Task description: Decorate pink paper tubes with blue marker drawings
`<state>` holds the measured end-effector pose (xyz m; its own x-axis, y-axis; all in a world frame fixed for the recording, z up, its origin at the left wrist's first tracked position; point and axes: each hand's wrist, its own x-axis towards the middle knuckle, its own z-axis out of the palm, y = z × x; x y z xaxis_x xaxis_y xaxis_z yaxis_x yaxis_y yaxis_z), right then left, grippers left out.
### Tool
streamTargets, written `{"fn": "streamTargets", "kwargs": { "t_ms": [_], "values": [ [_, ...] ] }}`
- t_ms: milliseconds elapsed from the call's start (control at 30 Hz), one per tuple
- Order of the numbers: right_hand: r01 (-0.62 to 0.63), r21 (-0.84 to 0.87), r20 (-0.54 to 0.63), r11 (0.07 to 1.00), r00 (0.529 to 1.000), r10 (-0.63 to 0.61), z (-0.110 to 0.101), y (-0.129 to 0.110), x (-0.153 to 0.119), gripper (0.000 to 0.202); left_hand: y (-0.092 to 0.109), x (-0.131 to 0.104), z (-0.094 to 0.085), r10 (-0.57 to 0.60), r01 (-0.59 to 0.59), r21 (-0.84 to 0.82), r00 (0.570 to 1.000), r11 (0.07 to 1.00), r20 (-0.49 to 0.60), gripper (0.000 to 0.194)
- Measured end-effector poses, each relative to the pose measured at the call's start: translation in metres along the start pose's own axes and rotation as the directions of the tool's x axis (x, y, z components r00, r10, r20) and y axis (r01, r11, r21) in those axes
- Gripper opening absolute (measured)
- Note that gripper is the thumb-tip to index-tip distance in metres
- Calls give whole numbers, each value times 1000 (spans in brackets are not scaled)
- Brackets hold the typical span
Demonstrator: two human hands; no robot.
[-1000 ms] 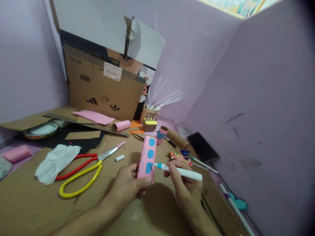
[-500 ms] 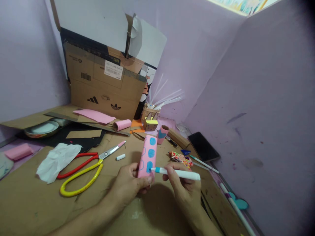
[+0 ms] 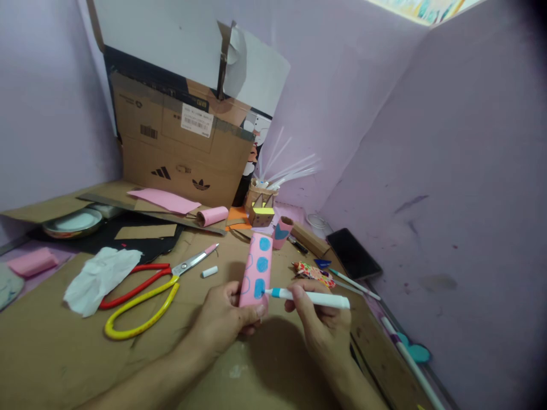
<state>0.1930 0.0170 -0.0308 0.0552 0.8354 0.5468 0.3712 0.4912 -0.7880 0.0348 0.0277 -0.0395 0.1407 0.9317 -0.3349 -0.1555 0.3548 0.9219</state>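
Note:
My left hand [image 3: 226,316] is closed around the lower end of a pink paper-covered tube [image 3: 253,285], tilted upright above the cardboard. Blue filled shapes run down its front, with blue heart-like outlines along the left side. My right hand [image 3: 318,316] grips a white felt-tip marker [image 3: 322,299] with a blue collar, its tip touching the lowest filled shape. A white marker cap [image 3: 209,272] lies left of the tube. Behind it stands a smaller pink tube [image 3: 282,232] with a blue heart.
Scissors [image 3: 171,279] with red and yellow handles lie left beside crumpled white tissue [image 3: 102,279]. At the right are a black phone [image 3: 354,254] and a patterned glue gun-like item [image 3: 314,274]. A cardboard box [image 3: 183,154] and a holder with white sticks [image 3: 261,191] stand behind.
The lowest blue shape has been coloured in more fully and looks rounder. My right hand and the marker have shifted very slightly; my left hand keeps its hold.

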Motion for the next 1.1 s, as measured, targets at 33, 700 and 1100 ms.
{"fn": "streamTargets", "kwargs": {
  "t_ms": [33,700,1100],
  "values": [
    [5,-4,-2,1000,1000,-5,0,-1,0,15,1,0,0,-3,3,3,1000,1000,-2,38],
    [15,5,39,1000,999,-15,1,-5,-2,17,-2,0,0,-8,8,37,1000,999,1,38],
    [-9,-2,63,1000,998,10,1,-3,-4,18,-2,1,0,-24,24,21,1000,999,4,37]
  ]
}}
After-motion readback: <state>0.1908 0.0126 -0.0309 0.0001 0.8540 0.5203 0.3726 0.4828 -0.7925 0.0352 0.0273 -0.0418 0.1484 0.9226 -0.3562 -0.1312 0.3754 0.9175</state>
